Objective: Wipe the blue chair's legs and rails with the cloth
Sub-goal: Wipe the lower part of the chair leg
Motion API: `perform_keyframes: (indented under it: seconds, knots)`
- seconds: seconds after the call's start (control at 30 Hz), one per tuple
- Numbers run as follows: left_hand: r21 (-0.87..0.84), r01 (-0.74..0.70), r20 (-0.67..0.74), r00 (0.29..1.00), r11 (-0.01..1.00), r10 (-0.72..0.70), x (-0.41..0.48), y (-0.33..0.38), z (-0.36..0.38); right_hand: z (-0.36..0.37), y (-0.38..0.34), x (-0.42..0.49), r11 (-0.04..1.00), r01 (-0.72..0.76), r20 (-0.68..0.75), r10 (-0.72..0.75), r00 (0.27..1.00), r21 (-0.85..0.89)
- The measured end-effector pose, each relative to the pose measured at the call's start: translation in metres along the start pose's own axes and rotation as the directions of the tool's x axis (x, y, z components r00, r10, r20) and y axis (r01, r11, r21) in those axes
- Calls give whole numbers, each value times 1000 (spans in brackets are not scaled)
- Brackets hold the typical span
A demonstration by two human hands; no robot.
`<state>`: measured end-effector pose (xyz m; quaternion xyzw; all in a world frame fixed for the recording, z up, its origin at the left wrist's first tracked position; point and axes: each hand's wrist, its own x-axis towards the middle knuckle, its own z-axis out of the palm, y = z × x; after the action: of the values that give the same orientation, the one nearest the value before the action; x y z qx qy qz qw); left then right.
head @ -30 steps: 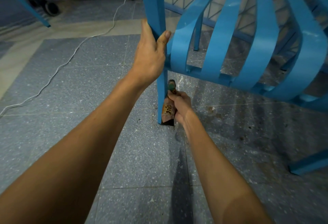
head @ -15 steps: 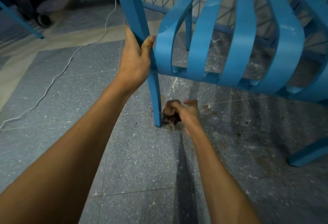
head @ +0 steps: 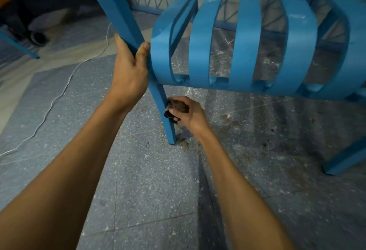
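Most of the view is filled by the chair (head: 247,37), tilted over a speckled floor (head: 138,180), its top cut off by the frame. One leg (head: 165,115) is being wiped, so the leg step is judged to be in hand. The upper post is gripped by the left hand (head: 128,71), closed round it. The cloth (head: 174,111) is bunched in the right hand (head: 188,113) and pressed against the leg's lower part. Next, a stroke along the leg is called for, then the rails. Much of the cloth is hidden by fingers.
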<state>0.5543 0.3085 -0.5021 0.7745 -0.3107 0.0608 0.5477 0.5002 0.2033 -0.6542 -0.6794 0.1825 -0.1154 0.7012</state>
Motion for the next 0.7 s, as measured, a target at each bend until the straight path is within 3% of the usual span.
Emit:
perform_keyframes:
  seconds: [0.07,0.1,0.17,0.3,0.5,0.7]
  knots:
    - [3,-9,-1,1000,1000,9,0,0,1,0,0,11,981,84,7,-84,996,-174]
    - [2,-7,-2,1000,1000,7,0,0,1,-1,2,17,978,105,21,-103,994,-182]
    - [-10,0,-6,1000,1000,0,0,-1,2,0,12,23,997,63,120,-57,991,-48]
    - [-30,5,-32,999,1000,-6,1,-3,5,8,28,15,904,-288,319,184,930,316]
    - [-17,10,-29,1000,1000,-10,2,-6,2,16,36,21,841,-303,195,239,951,448]
    - [7,4,-16,1000,1000,-4,1,-6,1,25,41,3,857,-230,30,244,969,461]
